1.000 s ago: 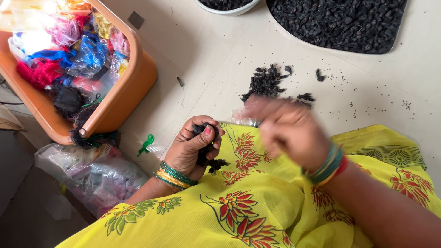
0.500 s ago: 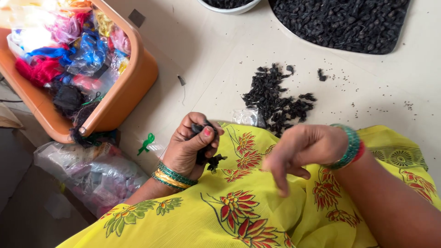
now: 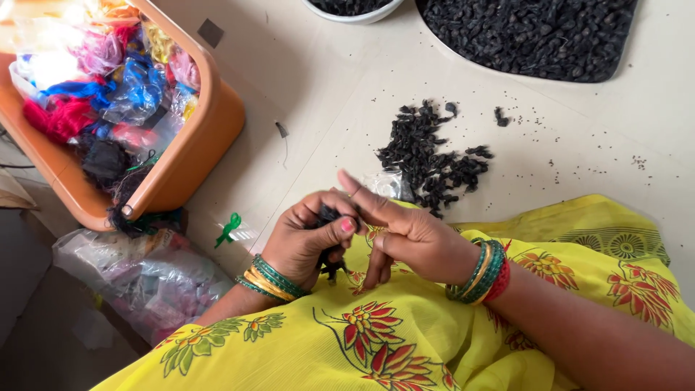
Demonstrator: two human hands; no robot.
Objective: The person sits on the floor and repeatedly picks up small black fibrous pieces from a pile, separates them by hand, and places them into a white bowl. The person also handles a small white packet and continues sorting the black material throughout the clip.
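1. The left hand [image 3: 308, 239] sits low over the lap, curled into a loose fist around a small black tuft [image 3: 329, 217] of thread or fibre. The thumb presses across the top of it and a few dark strands hang out below the fingers, so the bundle looks pinned firmly rather than cradled.

2. The right hand [image 3: 409, 235] lies just beside it, touching at the fingertips. Its forefinger and middle finger stretch out straight toward the tuft while the other fingers fold down. It is mostly open – I cannot tell whether it pinches a strand or only touches the bundle.

3. Both hands rest on yellow cloth [image 3: 405, 340] with red flowers, draped over the lap. Working there keeps the small piece steady and close to the eyes.

4. A little heap of black bits [image 3: 431, 156] lies on the pale floor [image 3: 579, 152] just beyond the hands, within easy reach. Further off are a dark tray [image 3: 536, 32] full of the same black bits and the rim of a white bowl [image 3: 355, 11].

5. To the left, well apart, stands an orange tub [image 3: 195, 145] stuffed with bright threads and plastic packets, a clear bag [image 3: 137, 279] below it and a green scrap [image 3: 230, 228] on the floor – none of them touched.
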